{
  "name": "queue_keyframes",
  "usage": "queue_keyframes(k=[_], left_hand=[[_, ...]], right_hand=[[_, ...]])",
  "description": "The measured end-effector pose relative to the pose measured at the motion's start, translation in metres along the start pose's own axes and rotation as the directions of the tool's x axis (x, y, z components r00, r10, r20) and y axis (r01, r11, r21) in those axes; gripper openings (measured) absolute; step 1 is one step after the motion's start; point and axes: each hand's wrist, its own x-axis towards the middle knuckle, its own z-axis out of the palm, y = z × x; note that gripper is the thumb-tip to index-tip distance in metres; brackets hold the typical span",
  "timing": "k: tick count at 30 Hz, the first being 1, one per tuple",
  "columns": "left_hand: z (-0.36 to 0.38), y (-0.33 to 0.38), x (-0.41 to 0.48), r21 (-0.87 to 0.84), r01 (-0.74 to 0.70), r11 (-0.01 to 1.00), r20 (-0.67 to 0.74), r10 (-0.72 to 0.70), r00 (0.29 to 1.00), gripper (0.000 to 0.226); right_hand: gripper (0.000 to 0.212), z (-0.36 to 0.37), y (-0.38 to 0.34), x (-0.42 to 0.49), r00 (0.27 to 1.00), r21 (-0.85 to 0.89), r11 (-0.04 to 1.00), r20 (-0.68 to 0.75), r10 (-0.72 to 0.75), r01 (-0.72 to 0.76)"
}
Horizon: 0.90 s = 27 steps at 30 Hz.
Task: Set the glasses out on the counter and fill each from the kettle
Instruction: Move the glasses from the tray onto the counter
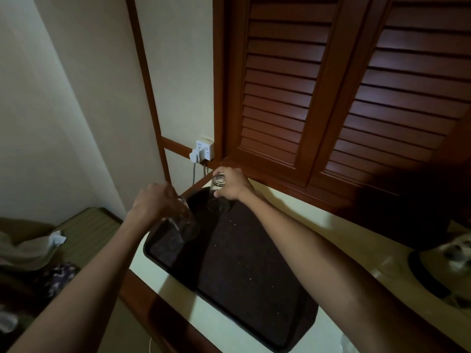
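Two clear glasses counted, both in hand above the far end of one dark speckled tray (254, 250).

The first glass (184, 221) is tilted, its body leaning down toward the tray's far left corner. The person's left hand (153, 202) grips it from above, fingers curled round its upper part.

The second glass (218, 192) stands nearer upright at the tray's far corner. The right hand (230, 186) grips it, fingers wrapped over its top and thumb on its side. Whether its lower end touches the tray cannot be told.

The two glasses are near each other but apart.

The tray lies on a pale counter (318, 225) edged in brown wood.

On the wall beyond the glasses is one white wall socket (204, 150), with two cords (195, 171) hanging from it.

Above the counter are two brown louvred doors (280, 85).

At the right edge of the counter is one blurred object (456, 250), too indistinct to identify.
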Motion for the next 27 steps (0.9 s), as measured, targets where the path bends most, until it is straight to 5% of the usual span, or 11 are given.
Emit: queue_keyframes(k=[3,5,8,11,13,16,19,23,27], left_hand=[[-0.002,0.0,-0.013,-0.308,0.095,0.947,0.105,-0.065,0.992,0.028],[0.001,0.0,-0.027,-0.614,0.173,0.77,0.221,-0.042,0.974,0.034],[0.014,0.001,-0.056,-0.88,0.318,0.352,0.368,0.083,0.926,0.035],[0.04,0.004,-0.076,-0.889,0.452,-0.078,0.44,0.128,0.889,0.058],[0.053,0.014,-0.095,-0.827,0.493,-0.27,0.448,0.213,0.868,0.061],[0.061,0.043,-0.132,-0.773,0.51,-0.378,0.382,0.365,0.849,0.073],[0.065,0.074,-0.165,-0.801,0.475,-0.365,0.322,0.406,0.855,0.101],[0.066,0.127,-0.223,-0.821,0.443,-0.361,0.241,0.484,0.841,0.1],[0.07,0.193,-0.293,-0.911,0.35,-0.217,0.181,0.553,0.813,0.083]], right_hand=[[0.051,-0.014,0.012,-0.01,0.994,0.19,0.98,-0.082,0.073,-0.056],[0.046,-0.026,0.021,-0.022,0.971,0.477,0.873,-0.138,0.195,-0.108],[0.047,-0.049,0.036,-0.049,0.917,0.894,0.404,0.018,0.398,-0.193],[0.055,-0.071,0.058,-0.084,0.891,0.96,-0.07,0.277,0.359,-0.271],[0.06,-0.08,0.073,-0.107,0.876,0.931,-0.202,0.356,0.325,-0.303],[0.073,-0.095,0.087,-0.142,0.881,0.917,-0.233,0.381,0.279,-0.323],[0.083,-0.118,0.095,-0.18,0.909,0.915,-0.255,0.366,0.2,-0.312],[0.038,-0.167,0.109,-0.247,0.947,0.95,-0.112,0.302,0.111,-0.29],[0.045,-0.222,0.141,-0.321,0.973,0.977,0.056,0.196,0.123,-0.204]])
